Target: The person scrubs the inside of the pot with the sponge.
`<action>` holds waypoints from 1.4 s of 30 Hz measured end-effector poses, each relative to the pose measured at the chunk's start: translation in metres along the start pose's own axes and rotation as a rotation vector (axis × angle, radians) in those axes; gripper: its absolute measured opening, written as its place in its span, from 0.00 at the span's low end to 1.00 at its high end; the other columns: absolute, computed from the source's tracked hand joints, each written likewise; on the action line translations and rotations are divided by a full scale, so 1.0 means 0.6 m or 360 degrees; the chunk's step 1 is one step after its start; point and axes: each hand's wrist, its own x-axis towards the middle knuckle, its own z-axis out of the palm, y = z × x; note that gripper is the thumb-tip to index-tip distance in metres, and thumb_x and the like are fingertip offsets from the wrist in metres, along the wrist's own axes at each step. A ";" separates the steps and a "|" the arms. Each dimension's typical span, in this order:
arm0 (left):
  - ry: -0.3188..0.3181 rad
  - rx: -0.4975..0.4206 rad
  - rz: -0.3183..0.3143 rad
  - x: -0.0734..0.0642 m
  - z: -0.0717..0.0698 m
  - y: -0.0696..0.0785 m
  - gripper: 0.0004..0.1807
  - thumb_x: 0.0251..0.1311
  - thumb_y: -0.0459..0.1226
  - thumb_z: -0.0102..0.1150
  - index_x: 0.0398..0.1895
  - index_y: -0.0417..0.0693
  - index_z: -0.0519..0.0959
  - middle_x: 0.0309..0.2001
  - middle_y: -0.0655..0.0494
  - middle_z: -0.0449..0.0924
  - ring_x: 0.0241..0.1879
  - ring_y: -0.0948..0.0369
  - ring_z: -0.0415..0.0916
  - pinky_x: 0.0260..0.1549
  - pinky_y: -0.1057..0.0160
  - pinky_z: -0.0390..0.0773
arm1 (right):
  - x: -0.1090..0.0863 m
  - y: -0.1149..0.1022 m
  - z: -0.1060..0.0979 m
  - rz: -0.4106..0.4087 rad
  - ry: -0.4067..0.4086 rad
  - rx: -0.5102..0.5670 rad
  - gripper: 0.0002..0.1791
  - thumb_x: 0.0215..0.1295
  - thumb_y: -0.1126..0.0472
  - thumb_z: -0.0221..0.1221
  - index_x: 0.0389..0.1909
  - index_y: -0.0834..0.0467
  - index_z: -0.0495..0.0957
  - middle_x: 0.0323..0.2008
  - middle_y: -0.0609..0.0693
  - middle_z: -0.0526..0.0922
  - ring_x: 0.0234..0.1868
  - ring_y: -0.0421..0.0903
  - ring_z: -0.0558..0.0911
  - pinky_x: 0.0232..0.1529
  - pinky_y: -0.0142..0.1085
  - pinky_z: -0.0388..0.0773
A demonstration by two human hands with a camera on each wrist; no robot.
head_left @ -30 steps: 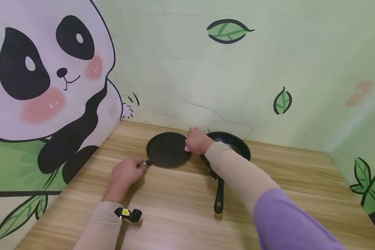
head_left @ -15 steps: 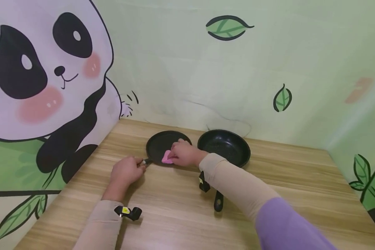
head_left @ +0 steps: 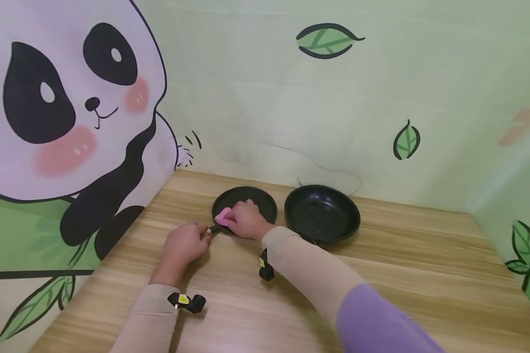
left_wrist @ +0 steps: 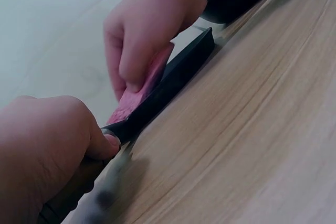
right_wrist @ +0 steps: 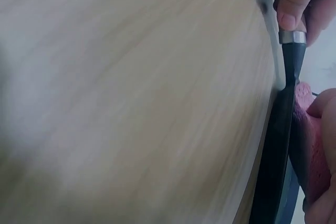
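My left hand (head_left: 186,243) grips the handle (head_left: 212,229) of a flat, shallow black pan (head_left: 261,202) near the back of the table. In the right wrist view a silver collar (right_wrist: 292,36) joins that handle to the pan. My right hand (head_left: 247,219) holds a pink sponge (head_left: 223,216) against the pan's inner surface, close to the handle side. Seen from the left wrist, the pink sponge (left_wrist: 135,100) stands inside the low black rim (left_wrist: 178,74), with fingers bent over it. Part of the pan's surface is hidden under the right hand.
A deeper black frying pan (head_left: 321,214) sits just right of the flat pan, its handle hidden behind the right forearm. The wooden table (head_left: 406,274) meets a green wall (head_left: 247,98) with a panda picture at the back and left.
My right hand has swept the sponge leftward across the flat pan, from its right edge to near the handle. The left hand keeps its hold on the handle.
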 end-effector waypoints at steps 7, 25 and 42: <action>0.0067 0.0013 0.0021 0.000 0.007 -0.004 0.15 0.62 0.44 0.61 0.46 0.47 0.85 0.32 0.52 0.76 0.29 0.49 0.75 0.31 0.45 0.75 | 0.029 -0.025 0.010 0.0252 0.0049 -0.0115 0.16 0.75 0.45 0.55 0.48 0.44 0.88 0.44 0.50 0.85 0.48 0.52 0.74 0.52 0.47 0.70; 0.0025 -0.0066 -0.0102 -0.004 -0.002 0.013 0.11 0.62 0.45 0.60 0.41 0.50 0.85 0.35 0.50 0.78 0.33 0.49 0.76 0.32 0.46 0.75 | 0.031 -0.020 -0.026 0.0068 -0.0226 -0.0281 0.16 0.75 0.45 0.54 0.45 0.43 0.89 0.47 0.43 0.86 0.48 0.48 0.75 0.53 0.44 0.69; -0.0026 -0.0146 -0.0291 0.002 -0.010 0.005 0.10 0.60 0.49 0.62 0.41 0.60 0.86 0.39 0.50 0.81 0.33 0.51 0.74 0.29 0.50 0.72 | 0.021 -0.060 -0.134 0.0472 -0.0879 -0.0213 0.15 0.72 0.53 0.55 0.46 0.60 0.83 0.43 0.51 0.81 0.43 0.46 0.76 0.54 0.37 0.72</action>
